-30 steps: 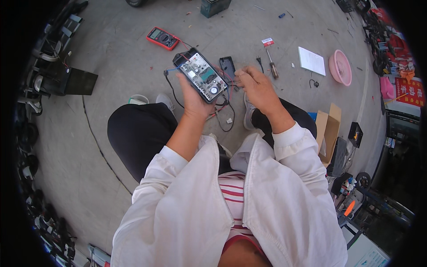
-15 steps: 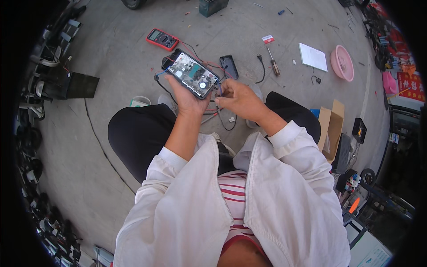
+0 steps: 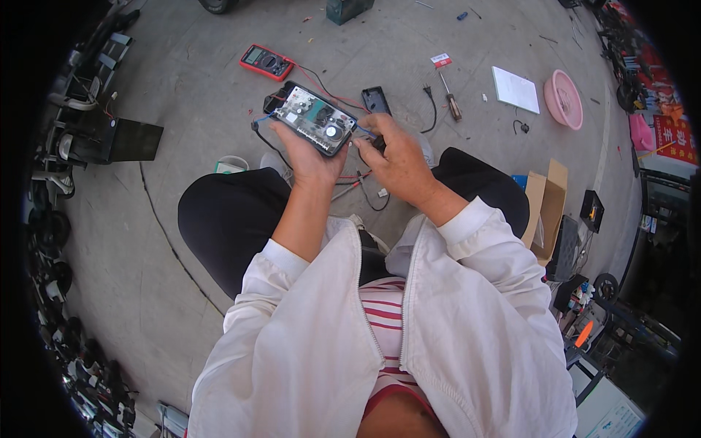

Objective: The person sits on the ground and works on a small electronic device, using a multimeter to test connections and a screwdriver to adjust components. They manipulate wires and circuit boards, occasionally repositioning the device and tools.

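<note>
My left hand (image 3: 312,160) is wrapped from below around an opened black case with a circuit board (image 3: 315,117) inside it, tilted face up. Blue and red wires come out at the board's ends. At its right end, my right hand (image 3: 403,162) pinches a small dark piece (image 3: 378,144) beside a blue wire; the fingers hide most of it, so its kind is unclear. A red multimeter (image 3: 266,62) lies beyond the board, its leads running toward my hands. Below them, a test probe (image 3: 346,190) rests near the ground between my legs.
Beyond my right hand lie a black case cover (image 3: 376,101), a plug with cord (image 3: 431,109) and a screwdriver (image 3: 451,98). Farther right are a white booklet (image 3: 515,90) and a pink basin (image 3: 563,101). An open cardboard box (image 3: 546,208) stands by my right knee.
My right hand has turned and moved slightly right; the dark piece now shows between its fingers. The left hand still holds the case almost in place.
</note>
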Available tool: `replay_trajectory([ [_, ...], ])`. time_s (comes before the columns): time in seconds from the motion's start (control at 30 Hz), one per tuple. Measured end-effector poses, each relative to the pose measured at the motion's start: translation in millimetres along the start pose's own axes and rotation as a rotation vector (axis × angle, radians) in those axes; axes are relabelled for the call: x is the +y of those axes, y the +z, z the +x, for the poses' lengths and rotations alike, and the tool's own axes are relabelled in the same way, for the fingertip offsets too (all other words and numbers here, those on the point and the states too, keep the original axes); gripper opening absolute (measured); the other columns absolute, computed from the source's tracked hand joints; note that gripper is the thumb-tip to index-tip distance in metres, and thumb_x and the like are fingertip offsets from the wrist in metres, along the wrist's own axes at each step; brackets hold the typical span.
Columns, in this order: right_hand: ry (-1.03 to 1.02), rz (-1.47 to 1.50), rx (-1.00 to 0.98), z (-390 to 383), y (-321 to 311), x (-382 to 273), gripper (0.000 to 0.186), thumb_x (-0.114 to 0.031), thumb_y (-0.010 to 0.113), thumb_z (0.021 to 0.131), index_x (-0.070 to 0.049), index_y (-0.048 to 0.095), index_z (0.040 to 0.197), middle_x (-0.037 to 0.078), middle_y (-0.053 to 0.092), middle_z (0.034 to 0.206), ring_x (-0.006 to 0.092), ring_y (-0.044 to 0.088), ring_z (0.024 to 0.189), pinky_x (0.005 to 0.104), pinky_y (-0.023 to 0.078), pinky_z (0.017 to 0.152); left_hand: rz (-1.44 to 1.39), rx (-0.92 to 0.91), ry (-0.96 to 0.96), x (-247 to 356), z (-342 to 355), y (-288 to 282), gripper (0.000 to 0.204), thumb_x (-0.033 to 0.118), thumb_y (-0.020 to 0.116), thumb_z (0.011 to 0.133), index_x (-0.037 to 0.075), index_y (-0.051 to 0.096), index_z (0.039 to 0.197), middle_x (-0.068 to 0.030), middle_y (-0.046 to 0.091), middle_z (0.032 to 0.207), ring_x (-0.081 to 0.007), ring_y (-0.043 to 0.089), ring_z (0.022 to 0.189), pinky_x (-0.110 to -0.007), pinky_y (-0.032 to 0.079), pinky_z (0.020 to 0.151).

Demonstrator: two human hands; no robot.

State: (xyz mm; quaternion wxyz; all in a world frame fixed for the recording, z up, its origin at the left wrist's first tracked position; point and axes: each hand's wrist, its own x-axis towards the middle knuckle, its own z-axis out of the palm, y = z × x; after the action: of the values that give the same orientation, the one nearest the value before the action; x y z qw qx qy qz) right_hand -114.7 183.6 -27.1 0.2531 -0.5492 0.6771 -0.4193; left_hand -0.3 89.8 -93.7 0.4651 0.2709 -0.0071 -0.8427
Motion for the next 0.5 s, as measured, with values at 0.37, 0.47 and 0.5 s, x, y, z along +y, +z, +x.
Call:
replay_trajectory([
  [0.37, -0.209, -0.213, 0.037, 3.9, -1.0, 5.3, 0.015, -0.01, 0.066, 0.083, -0.002, 0.062, 0.096, 0.015, 0.062, 0.087, 0.0314, 0.061, 0.079, 0.0376, 0.047, 0.068, 0.064, -0.024, 0.043, -2.0, -7.5, 7.9, 0.073, 0.073, 0.02, 0.091, 0.016, 0.052, 0.126, -0.0139, 0.062, 0.114, -0.0285, 0.062, 0.098, -0.042, 0.053, 0.081],
  [0.47, -0.196, -0.246, 0.021, 3.6, -1.8, 1.4, 0.011, -0.009, 0.064, 0.083, -0.003, 0.062, 0.093, 0.014, 0.06, 0.084, 0.034, 0.059, 0.079, 0.0397, 0.046, 0.068, 0.113, -0.064, 0.083, -3.7, -5.0, 4.9, 0.072, 0.071, 0.021, 0.092, 0.015, 0.051, 0.126, -0.0141, 0.062, 0.114, -0.0286, 0.062, 0.098, -0.042, 0.053, 0.081],
  [0.5, -0.182, -0.241, 0.01, 3.7, -2.2, 2.2, 0.013, -0.01, 0.065, 0.083, -0.003, 0.061, 0.093, 0.014, 0.06, 0.085, 0.0334, 0.059, 0.079, 0.0396, 0.047, 0.068, 0.116, -0.075, 0.084, -4.3, -4.7, 3.9, 0.072, 0.071, 0.021, 0.092, 0.015, 0.051, 0.127, -0.0143, 0.062, 0.114, -0.0286, 0.062, 0.098, -0.042, 0.053, 0.082],
])
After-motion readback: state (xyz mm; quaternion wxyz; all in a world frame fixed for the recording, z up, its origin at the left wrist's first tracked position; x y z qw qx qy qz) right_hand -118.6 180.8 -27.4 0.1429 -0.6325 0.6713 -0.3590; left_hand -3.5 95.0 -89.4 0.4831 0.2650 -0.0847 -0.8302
